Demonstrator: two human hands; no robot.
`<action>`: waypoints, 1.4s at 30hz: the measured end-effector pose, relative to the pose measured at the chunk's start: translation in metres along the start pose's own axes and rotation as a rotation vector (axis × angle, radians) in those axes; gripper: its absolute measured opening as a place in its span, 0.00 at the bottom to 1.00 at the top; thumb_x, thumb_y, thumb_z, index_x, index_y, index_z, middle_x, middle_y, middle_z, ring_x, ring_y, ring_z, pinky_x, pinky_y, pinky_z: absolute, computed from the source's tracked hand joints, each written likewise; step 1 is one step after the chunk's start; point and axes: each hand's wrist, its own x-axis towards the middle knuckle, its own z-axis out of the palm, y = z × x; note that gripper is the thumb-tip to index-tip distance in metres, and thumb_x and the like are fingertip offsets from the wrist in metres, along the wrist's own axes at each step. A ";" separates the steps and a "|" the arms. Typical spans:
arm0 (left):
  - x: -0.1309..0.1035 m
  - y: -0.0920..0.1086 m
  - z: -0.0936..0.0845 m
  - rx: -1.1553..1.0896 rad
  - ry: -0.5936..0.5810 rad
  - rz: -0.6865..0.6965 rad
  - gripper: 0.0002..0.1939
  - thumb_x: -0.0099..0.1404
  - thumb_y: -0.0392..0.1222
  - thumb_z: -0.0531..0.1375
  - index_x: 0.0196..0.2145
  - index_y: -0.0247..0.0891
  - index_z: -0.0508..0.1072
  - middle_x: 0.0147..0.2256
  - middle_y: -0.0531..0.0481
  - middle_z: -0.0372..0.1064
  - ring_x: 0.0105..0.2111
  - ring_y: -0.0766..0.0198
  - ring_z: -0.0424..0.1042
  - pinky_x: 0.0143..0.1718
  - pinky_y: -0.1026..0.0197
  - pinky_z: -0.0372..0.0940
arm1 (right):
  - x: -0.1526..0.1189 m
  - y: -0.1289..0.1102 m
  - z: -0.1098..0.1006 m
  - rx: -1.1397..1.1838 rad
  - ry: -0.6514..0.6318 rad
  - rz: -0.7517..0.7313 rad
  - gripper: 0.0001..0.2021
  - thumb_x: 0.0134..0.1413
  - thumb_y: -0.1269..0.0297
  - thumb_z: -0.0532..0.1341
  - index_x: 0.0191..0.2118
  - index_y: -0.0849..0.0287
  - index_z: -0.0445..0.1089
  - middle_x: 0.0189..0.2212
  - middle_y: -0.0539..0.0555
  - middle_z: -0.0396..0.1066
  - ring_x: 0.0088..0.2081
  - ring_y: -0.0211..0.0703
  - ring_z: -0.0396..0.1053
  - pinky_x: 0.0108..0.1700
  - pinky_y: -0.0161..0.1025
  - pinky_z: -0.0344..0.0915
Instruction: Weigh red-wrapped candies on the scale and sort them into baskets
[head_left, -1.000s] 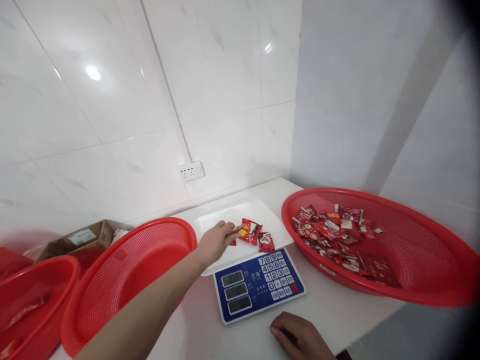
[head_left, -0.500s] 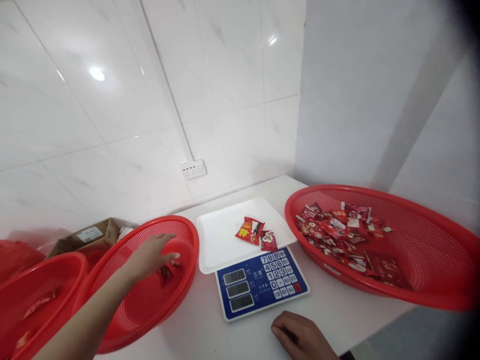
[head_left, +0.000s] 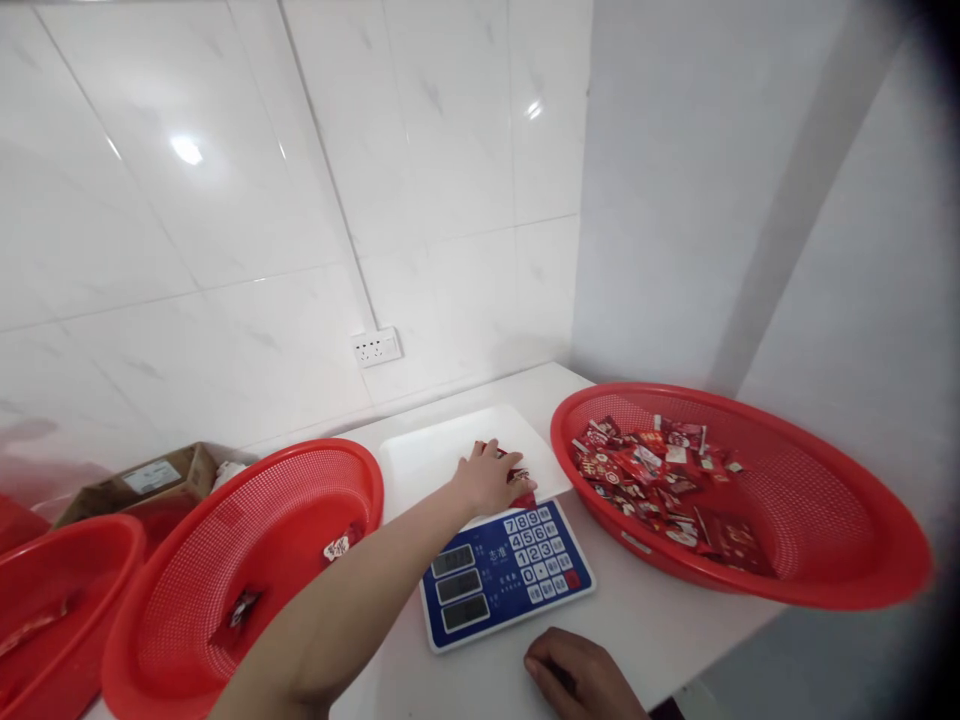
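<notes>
My left hand [head_left: 487, 483] is over the white tray [head_left: 409, 450] of the scale, its fingers curled around red packets [head_left: 523, 498] that it partly covers. My right hand [head_left: 581, 672] rests on the table in front of the scale's blue keypad panel [head_left: 501, 572], fingers curled in; what they hold, if anything, is hidden. To the left, the middle red basket [head_left: 360, 455] has a few packets in it, one of them [head_left: 236, 618] low in the basket. The large red basket [head_left: 847, 450] on the right holds several red packets [head_left: 645, 465].
Another red basket [head_left: 112, 540] stands at the far left with a packet inside. Behind the baskets is a cardboard box [head_left: 191, 475]. A wall socket [head_left: 377, 347] sits above the white table [head_left: 382, 620].
My left hand has moved right, from the middle basket to the packets on the scale tray. Packets in the middle basket lie differently. The view has shifted slightly; my right hand stays by the scale.
</notes>
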 end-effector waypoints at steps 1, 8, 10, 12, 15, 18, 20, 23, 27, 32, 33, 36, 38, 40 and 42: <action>0.003 0.001 0.000 0.016 -0.004 0.008 0.25 0.65 0.58 0.49 0.53 0.42 0.64 0.59 0.38 0.54 0.60 0.42 0.51 0.51 0.38 0.57 | 0.000 0.001 0.000 -0.007 -0.003 -0.005 0.17 0.59 0.58 0.48 0.29 0.57 0.70 0.28 0.54 0.74 0.31 0.41 0.71 0.35 0.34 0.65; 0.001 0.001 -0.002 0.106 0.014 -0.013 0.17 0.65 0.46 0.55 0.50 0.39 0.66 0.53 0.44 0.61 0.51 0.54 0.63 0.48 0.46 0.63 | 0.000 0.003 0.002 0.001 -0.009 -0.015 0.16 0.59 0.57 0.49 0.29 0.57 0.70 0.28 0.53 0.74 0.31 0.41 0.71 0.34 0.34 0.65; -0.001 0.000 -0.002 0.111 0.025 -0.019 0.17 0.65 0.46 0.55 0.50 0.40 0.66 0.55 0.44 0.59 0.52 0.54 0.62 0.49 0.45 0.62 | 0.000 0.003 0.002 0.000 -0.003 -0.016 0.16 0.59 0.57 0.49 0.29 0.56 0.70 0.27 0.53 0.74 0.31 0.41 0.71 0.34 0.34 0.64; -0.003 -0.002 -0.001 0.106 0.027 -0.015 0.17 0.66 0.47 0.54 0.51 0.41 0.66 0.56 0.44 0.58 0.53 0.53 0.61 0.49 0.45 0.61 | -0.001 0.002 0.001 -0.003 0.003 -0.016 0.16 0.60 0.58 0.49 0.29 0.56 0.70 0.27 0.53 0.74 0.31 0.42 0.71 0.34 0.34 0.64; -0.007 -0.007 -0.002 0.093 0.001 -0.008 0.24 0.65 0.55 0.52 0.54 0.40 0.63 0.57 0.41 0.57 0.56 0.49 0.57 0.50 0.44 0.60 | -0.001 0.001 0.001 0.003 0.009 -0.011 0.16 0.60 0.59 0.49 0.29 0.56 0.70 0.28 0.52 0.74 0.31 0.41 0.71 0.34 0.34 0.64; -0.010 -0.014 -0.008 0.091 -0.064 0.014 0.31 0.61 0.60 0.53 0.57 0.41 0.61 0.60 0.39 0.53 0.60 0.43 0.51 0.52 0.44 0.59 | -0.001 0.000 0.001 0.001 0.011 -0.007 0.15 0.60 0.59 0.50 0.29 0.56 0.70 0.28 0.52 0.74 0.31 0.41 0.71 0.34 0.34 0.64; -0.011 -0.017 -0.014 0.102 -0.102 0.050 0.32 0.59 0.59 0.56 0.57 0.41 0.61 0.61 0.39 0.51 0.61 0.43 0.50 0.53 0.45 0.58 | -0.001 -0.001 0.001 -0.004 0.014 0.001 0.15 0.60 0.59 0.50 0.29 0.56 0.69 0.28 0.52 0.74 0.31 0.42 0.71 0.35 0.34 0.64; -0.014 -0.021 -0.021 0.130 -0.123 0.128 0.26 0.60 0.53 0.58 0.54 0.40 0.64 0.58 0.41 0.57 0.56 0.50 0.58 0.52 0.47 0.59 | -0.001 -0.001 0.000 -0.003 0.003 0.006 0.15 0.60 0.60 0.49 0.29 0.56 0.69 0.28 0.52 0.74 0.32 0.42 0.71 0.35 0.34 0.64; -0.015 -0.023 -0.017 0.197 -0.083 0.169 0.14 0.65 0.45 0.55 0.47 0.38 0.68 0.49 0.45 0.65 0.45 0.59 0.67 0.46 0.50 0.64 | -0.001 -0.003 -0.001 0.000 0.000 0.009 0.15 0.60 0.59 0.49 0.29 0.56 0.69 0.28 0.52 0.74 0.32 0.42 0.71 0.35 0.35 0.64; -0.019 -0.028 -0.010 0.265 0.035 0.120 0.15 0.66 0.43 0.55 0.49 0.38 0.66 0.47 0.45 0.66 0.43 0.59 0.69 0.42 0.51 0.66 | -0.002 -0.002 0.000 -0.002 0.003 0.009 0.15 0.60 0.60 0.49 0.29 0.56 0.69 0.29 0.52 0.74 0.32 0.41 0.71 0.35 0.34 0.64; -0.022 -0.030 -0.013 0.266 0.055 0.106 0.15 0.66 0.43 0.54 0.49 0.37 0.66 0.46 0.46 0.67 0.41 0.60 0.69 0.41 0.52 0.67 | -0.001 -0.002 0.000 0.000 0.004 0.005 0.15 0.60 0.59 0.49 0.29 0.56 0.69 0.29 0.53 0.74 0.32 0.42 0.71 0.35 0.35 0.64; -0.037 -0.041 -0.033 0.253 0.136 0.029 0.13 0.68 0.39 0.50 0.49 0.36 0.65 0.46 0.45 0.68 0.37 0.62 0.71 0.39 0.55 0.66 | -0.002 -0.001 0.000 0.001 0.007 -0.009 0.15 0.60 0.59 0.49 0.29 0.57 0.68 0.28 0.53 0.73 0.32 0.42 0.71 0.35 0.35 0.64; -0.055 -0.053 -0.049 0.240 0.203 -0.052 0.13 0.68 0.37 0.46 0.47 0.38 0.64 0.46 0.45 0.68 0.36 0.62 0.71 0.37 0.57 0.65 | -0.002 -0.001 0.000 0.008 0.008 -0.017 0.15 0.60 0.59 0.49 0.29 0.57 0.68 0.28 0.53 0.73 0.32 0.42 0.71 0.35 0.35 0.64; -0.079 -0.069 -0.063 0.225 0.257 -0.145 0.13 0.68 0.38 0.44 0.45 0.40 0.64 0.42 0.47 0.70 0.35 0.61 0.71 0.35 0.59 0.63 | -0.003 -0.002 -0.001 0.022 0.010 -0.020 0.15 0.61 0.59 0.49 0.29 0.56 0.68 0.28 0.53 0.73 0.32 0.42 0.71 0.35 0.35 0.64; -0.105 -0.086 -0.072 0.217 0.296 -0.248 0.14 0.68 0.41 0.43 0.46 0.42 0.64 0.40 0.48 0.72 0.34 0.60 0.72 0.33 0.60 0.63 | -0.004 -0.003 -0.002 0.039 0.009 -0.018 0.15 0.61 0.58 0.49 0.29 0.56 0.68 0.28 0.53 0.73 0.32 0.43 0.71 0.35 0.36 0.64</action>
